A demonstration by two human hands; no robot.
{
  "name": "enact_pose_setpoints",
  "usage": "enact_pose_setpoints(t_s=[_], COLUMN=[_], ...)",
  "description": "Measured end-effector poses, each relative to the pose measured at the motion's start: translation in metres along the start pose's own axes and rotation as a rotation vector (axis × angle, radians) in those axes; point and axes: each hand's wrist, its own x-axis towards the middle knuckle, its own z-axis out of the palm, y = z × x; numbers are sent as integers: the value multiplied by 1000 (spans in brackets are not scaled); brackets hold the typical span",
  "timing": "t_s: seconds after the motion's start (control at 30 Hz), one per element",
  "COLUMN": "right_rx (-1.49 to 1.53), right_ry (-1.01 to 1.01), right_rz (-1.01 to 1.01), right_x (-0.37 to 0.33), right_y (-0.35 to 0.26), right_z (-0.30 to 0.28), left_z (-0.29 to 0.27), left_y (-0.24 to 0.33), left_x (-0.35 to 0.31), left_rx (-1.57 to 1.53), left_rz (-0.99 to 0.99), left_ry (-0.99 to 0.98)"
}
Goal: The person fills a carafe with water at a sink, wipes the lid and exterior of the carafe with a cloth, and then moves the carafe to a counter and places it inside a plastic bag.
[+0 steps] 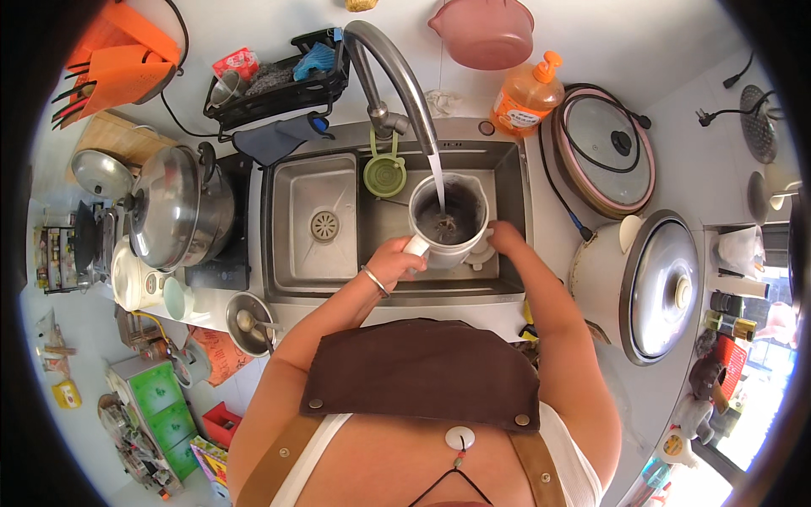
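A steel faucet (404, 72) runs a stream of water into a white jug (460, 253) with a grey inside, held over the sink's right basin. Water and some dark bits show at the bottom of the jug. My left hand (395, 262) is closed around its handle, a bangle on the wrist. At the jug's right side is my right hand (505, 237), its fingertips mostly hidden. Close by it, partly behind the jug, lies a white piece (481, 256) that looks like a lid; whether my right hand touches it is unclear.
A green strainer (385, 175) hangs under the faucet in the steel sink (287, 283). An orange pump bottle (525, 97) stands behind right. Steel pots (173, 207) are left, a large white lidded pot (604, 279) right. A black rack (279, 93) with scrubbers is behind left.
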Motion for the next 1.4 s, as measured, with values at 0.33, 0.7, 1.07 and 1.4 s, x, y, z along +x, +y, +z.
enact_pose_setpoints(t_s=[0.33,0.7,1.07,1.4], right_rx=[-294,20,1063,1757], right_ry=[-72,138,405,434], right_rz=[35,86,110,13], right_x=[-4,-35,-99,-142], right_y=[-60,-58,-39,-54], right_z=[42,-14,-74,-124], left_z=[0,-12,-10,10], left_y=[20,11,-12,-6], left_x=[16,-11,2,20], left_rx=[59,-25,115,140], left_rz=[116,57,-17,-53], left_ry=[34,174,147,82])
